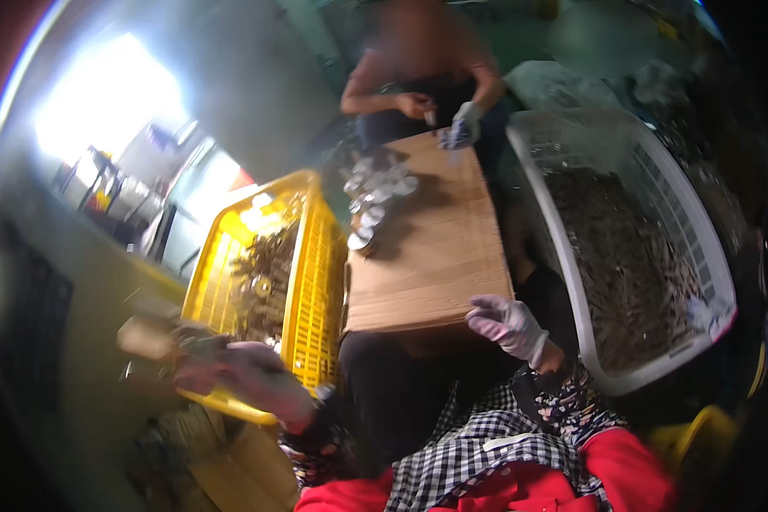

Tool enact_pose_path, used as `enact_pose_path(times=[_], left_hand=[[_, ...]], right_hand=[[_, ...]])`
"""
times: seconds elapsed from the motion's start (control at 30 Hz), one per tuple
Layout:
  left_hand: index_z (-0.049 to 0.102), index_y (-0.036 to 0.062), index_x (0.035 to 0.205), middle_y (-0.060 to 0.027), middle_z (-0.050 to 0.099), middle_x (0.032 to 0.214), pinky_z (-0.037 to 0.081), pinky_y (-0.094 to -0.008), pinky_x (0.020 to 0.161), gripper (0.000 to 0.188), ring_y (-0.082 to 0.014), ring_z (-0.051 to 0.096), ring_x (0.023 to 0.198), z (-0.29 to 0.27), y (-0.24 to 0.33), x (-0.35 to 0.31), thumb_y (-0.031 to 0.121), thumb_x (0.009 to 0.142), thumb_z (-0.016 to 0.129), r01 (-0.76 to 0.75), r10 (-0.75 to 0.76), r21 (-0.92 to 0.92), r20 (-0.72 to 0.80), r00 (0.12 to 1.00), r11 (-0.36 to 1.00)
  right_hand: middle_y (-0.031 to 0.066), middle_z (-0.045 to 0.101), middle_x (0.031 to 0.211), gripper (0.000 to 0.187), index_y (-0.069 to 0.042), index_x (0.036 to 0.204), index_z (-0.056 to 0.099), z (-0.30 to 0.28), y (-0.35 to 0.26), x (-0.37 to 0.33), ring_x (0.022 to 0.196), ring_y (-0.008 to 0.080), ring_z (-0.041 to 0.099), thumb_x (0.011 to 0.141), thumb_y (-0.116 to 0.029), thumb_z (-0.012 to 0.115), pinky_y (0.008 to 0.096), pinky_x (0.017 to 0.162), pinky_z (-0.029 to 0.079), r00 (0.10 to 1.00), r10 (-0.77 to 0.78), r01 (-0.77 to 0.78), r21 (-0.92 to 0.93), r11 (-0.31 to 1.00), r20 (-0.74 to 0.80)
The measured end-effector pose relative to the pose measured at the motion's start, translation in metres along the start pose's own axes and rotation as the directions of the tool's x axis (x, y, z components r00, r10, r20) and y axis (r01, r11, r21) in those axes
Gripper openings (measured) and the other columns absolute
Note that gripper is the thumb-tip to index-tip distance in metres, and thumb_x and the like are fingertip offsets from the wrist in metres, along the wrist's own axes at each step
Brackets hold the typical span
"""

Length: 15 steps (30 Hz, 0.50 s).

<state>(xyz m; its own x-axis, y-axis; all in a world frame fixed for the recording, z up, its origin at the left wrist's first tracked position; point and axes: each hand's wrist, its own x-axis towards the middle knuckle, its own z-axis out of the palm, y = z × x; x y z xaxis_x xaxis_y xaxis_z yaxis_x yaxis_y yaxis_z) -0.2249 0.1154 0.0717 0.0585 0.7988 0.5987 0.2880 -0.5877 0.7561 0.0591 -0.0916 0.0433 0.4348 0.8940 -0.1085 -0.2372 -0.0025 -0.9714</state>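
L hand [243, 373], gloved, is hanging over the near L part of the yellow basket [316, 290], badly smeared. A tan blurry pc [145, 337] is showing at its fingertips; can't tell if the fingers are gripping it or only lining up w/ it. R hand [508, 328], also gloved, is holding nothing visible: fingers are spreading loosely by the near R corner of the cardboard [435, 294], contact unclear. Prob. idling there, w/ the L doing the reaching.

Cardboard is lying flat betw. wearer & co-worker [422, 43], prob. serving as shared worktop. Baskets are flanking it, presumably for easy reach: yellow on L, white basket [687, 218] on R.

Looks: shiny pcs [380, 192] are sitting clustered along the board's L side, silvery/clear, roundish ends catching light, some overlapping. Yellow basket is holding a heap of brownish, metallic-looking pcs [260, 273]; white one's holding lots of thin, dull grey-brown pcs [623, 256]. At the far end, co-worker's bare hand [416, 105] is apparently pinching something small, gloved hand [462, 126] alongside.
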Motion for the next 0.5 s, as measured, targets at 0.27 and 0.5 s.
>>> enact_pose_path(times=[0.27, 0.5], left_hand=[[0.053, 0.0103, 0.107, -0.0202, 0.061, 0.094, 0.044, -0.0433, 0.078, 0.032, -0.0386, 0.055, 0.091, -0.079, -0.052, 0.081, 0.032, 0.084, 0.049, 0.106, -0.478, 0.865, 0.165, 0.863, 0.490], [0.056, 0.0015, 0.105, -0.0241, 0.059, 0.099, 0.042, -0.0403, 0.082, 0.038, -0.0380, 0.055, 0.096, -0.106, -0.148, 0.087, 0.031, 0.082, 0.050, 0.392, -0.589, 0.635, 0.125, 0.798, 0.665]], right_hand=[[0.0036, 0.063, 0.084, 0.035, 0.003, 0.107, 0.056, 0.007, 0.016, 0.010, 0.080, 0.0083, 0.056, 0.079, -0.015, 0.067, 0.0219, 0.074, 0.045, 0.987, -0.155, 0.126, -0.371, 0.920, -0.050], [0.0028, 0.061, 0.085, 0.032, 0.002, 0.106, 0.057, 0.006, 0.029, 0.018, 0.078, 0.0085, 0.055, 0.079, -0.011, 0.065, 0.0218, 0.071, 0.046, 0.993, -0.077, 0.028, -0.465, 0.885, -0.087]])
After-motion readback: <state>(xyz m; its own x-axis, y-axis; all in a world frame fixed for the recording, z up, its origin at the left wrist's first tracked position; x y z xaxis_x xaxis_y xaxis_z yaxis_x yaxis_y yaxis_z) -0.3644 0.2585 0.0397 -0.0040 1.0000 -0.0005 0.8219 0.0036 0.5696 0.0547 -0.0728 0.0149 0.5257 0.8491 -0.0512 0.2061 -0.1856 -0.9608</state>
